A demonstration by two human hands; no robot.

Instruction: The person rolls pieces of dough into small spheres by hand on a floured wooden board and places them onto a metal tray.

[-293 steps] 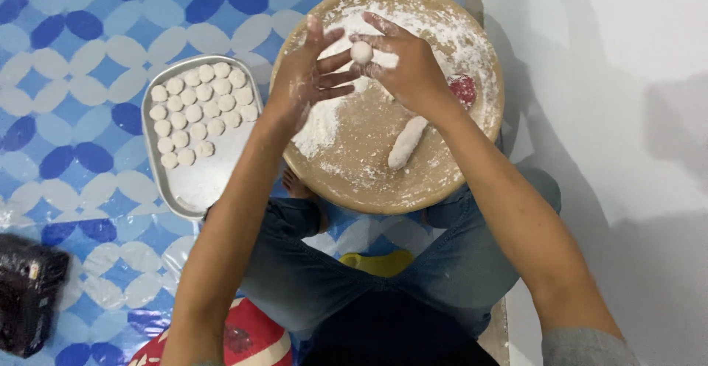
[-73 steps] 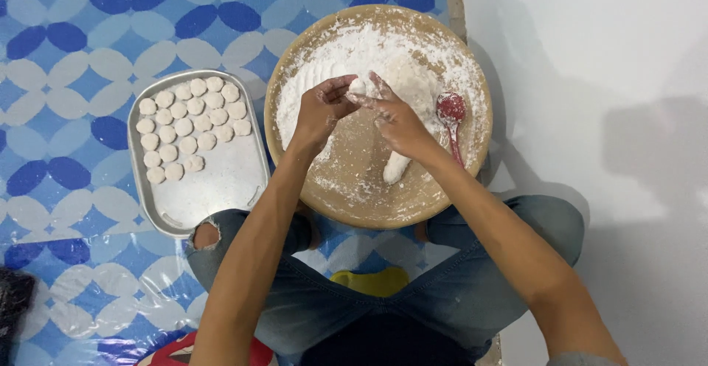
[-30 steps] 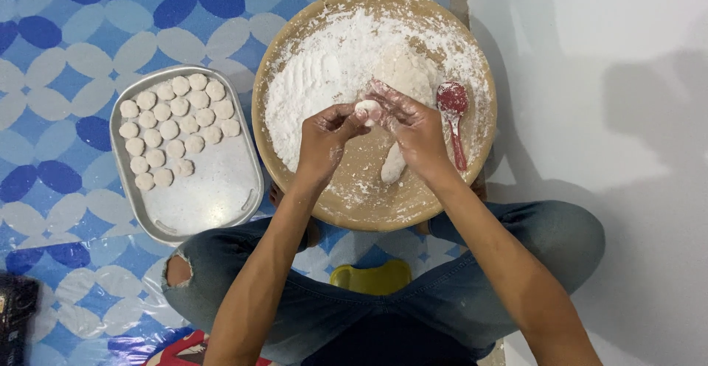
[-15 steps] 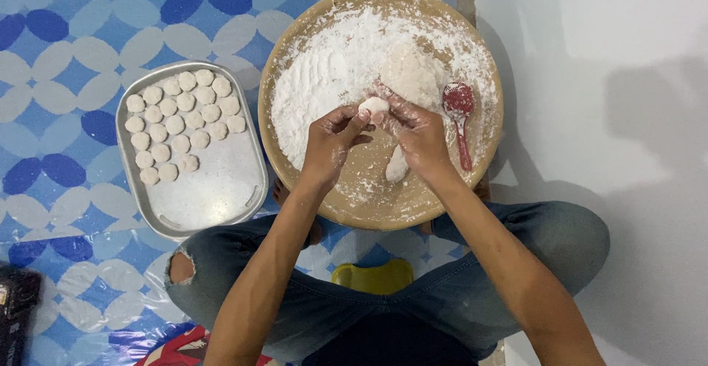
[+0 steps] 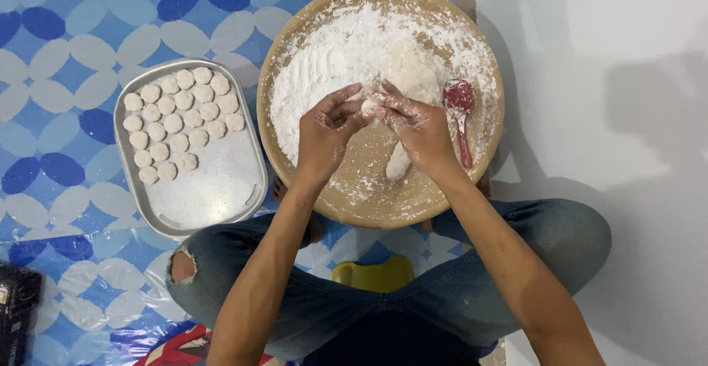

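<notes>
Over a round wooden board [image 5: 369, 196] dusted with white flour, my left hand [image 5: 327, 129] and my right hand [image 5: 414, 124] pinch one small white dough piece [image 5: 368, 106] between their fingertips. Both hands are floury. A short roll of dough [image 5: 398, 162] lies on the board just under my right hand. A red spoon [image 5: 461, 115] rests on the board to the right of my right hand. Flour is heaped on the far half of the board.
A metal tray [image 5: 214, 189] lies left of the board with several flat round dough discs [image 5: 181, 123] in rows on its far part. A blue and white patterned mat [image 5: 66, 78] covers the floor. A white wall [image 5: 612, 78] is at right. A black object [image 5: 15, 314] sits bottom left.
Both hands have stayed together above the board's middle, working the small dough piece between the fingers. The view has shifted slightly.
</notes>
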